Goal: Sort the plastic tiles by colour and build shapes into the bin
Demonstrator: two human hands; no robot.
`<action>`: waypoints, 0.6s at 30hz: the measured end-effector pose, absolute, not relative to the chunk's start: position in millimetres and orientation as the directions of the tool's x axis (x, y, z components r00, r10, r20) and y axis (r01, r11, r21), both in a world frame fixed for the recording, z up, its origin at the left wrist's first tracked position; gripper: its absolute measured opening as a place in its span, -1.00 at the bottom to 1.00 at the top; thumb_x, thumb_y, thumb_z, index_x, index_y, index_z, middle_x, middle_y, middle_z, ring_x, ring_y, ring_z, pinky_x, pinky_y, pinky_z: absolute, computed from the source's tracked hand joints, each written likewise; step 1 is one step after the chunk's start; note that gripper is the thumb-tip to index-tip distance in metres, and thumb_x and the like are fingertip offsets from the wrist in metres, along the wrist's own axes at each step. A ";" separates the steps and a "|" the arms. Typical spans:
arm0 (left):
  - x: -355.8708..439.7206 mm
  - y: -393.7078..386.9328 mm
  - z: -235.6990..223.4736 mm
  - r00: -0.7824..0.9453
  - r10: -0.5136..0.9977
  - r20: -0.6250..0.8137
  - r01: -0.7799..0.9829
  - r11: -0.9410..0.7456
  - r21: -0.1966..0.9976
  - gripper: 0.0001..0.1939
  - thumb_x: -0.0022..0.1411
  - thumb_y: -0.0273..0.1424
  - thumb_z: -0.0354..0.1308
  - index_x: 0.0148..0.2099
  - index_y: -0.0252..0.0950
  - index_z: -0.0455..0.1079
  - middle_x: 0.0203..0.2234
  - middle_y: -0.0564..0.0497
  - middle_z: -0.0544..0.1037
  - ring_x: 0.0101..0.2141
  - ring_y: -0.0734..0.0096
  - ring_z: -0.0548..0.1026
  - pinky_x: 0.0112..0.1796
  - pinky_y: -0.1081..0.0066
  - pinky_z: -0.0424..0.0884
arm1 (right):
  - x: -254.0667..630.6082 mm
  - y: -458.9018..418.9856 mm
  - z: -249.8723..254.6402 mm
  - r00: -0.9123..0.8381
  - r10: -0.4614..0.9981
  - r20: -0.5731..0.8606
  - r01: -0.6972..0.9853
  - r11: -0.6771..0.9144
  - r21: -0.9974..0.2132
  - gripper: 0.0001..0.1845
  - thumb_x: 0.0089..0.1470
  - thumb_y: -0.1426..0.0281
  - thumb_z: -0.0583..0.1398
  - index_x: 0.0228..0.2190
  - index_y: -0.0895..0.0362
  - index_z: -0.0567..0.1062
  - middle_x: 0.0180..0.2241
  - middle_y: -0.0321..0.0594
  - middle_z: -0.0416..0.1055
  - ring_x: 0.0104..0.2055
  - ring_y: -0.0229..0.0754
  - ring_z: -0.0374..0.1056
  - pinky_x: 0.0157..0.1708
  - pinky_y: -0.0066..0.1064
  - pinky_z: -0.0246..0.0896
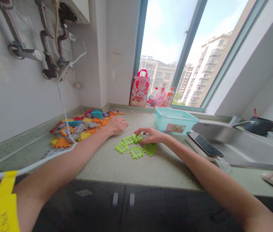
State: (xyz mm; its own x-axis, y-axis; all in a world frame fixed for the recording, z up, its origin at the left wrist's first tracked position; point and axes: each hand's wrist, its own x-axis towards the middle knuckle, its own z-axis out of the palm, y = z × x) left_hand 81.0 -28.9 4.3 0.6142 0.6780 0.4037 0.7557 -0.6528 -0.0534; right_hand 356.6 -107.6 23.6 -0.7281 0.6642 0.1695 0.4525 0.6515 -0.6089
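Several light-green interlocking tiles (pixel 136 152) lie in a small cluster on the speckled countertop (pixel 151 170). My right hand (pixel 151 134) rests over the far ones, fingers curled down on a green tile (pixel 136 138). My left hand (pixel 117 125) lies palm down at the right edge of a pile of mixed coloured tiles (pixel 78 129) in orange, yellow, grey, blue and purple; whether it holds a piece is hidden.
A pale-teal plastic box (pixel 175 120) stands just beyond my right hand. A phone (pixel 204 144) lies beside the steel sink (pixel 247 148). A white cable (pixel 64 112) crosses the tile pile. Bottles and a red bag (pixel 140 88) stand on the window sill.
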 end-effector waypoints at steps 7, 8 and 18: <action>77.8 -32.0 8.3 0.613 0.700 0.366 0.773 -0.627 -0.096 -0.51 0.52 -0.17 -0.16 0.05 -0.18 0.59 0.11 -0.10 0.58 0.13 0.09 0.46 0.17 0.07 0.25 | 352.7 -105.4 17.1 -0.679 0.693 0.242 0.506 0.681 -0.530 -0.65 0.01 0.30 0.36 -0.12 0.08 0.61 -0.18 -0.28 0.59 -0.10 -0.09 0.45 0.06 -0.23 0.32; 76.6 -32.8 9.0 0.611 0.706 0.358 0.776 -0.623 -0.098 -0.51 0.53 -0.17 -0.17 0.06 -0.19 0.58 0.12 -0.10 0.58 0.13 0.10 0.46 0.17 0.07 0.25 | 352.8 -104.4 15.8 -0.664 0.699 0.263 0.515 0.684 -0.517 -0.66 0.00 0.32 0.36 -0.13 0.09 0.61 -0.20 -0.28 0.58 -0.13 -0.10 0.44 0.03 -0.25 0.33; 68.9 -52.6 27.7 0.722 0.646 0.248 0.650 -0.756 0.078 -0.64 0.39 -0.15 0.08 0.00 -0.21 0.58 -0.05 -0.07 0.64 -0.02 0.20 0.55 0.01 0.33 0.40 | 358.8 -106.9 20.3 -0.636 0.712 0.298 0.550 0.689 -0.472 -0.62 0.00 0.39 0.32 -0.08 0.09 0.60 -0.16 -0.24 0.58 -0.13 -0.10 0.45 -0.03 -0.27 0.35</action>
State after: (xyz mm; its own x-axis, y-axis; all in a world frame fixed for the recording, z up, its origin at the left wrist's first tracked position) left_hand 68.9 -52.6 27.7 0.7219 0.6459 0.2484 0.6497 -0.7562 0.0781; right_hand 358.8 -106.9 20.3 -0.6361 0.7116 0.2985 0.5495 0.6893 -0.4721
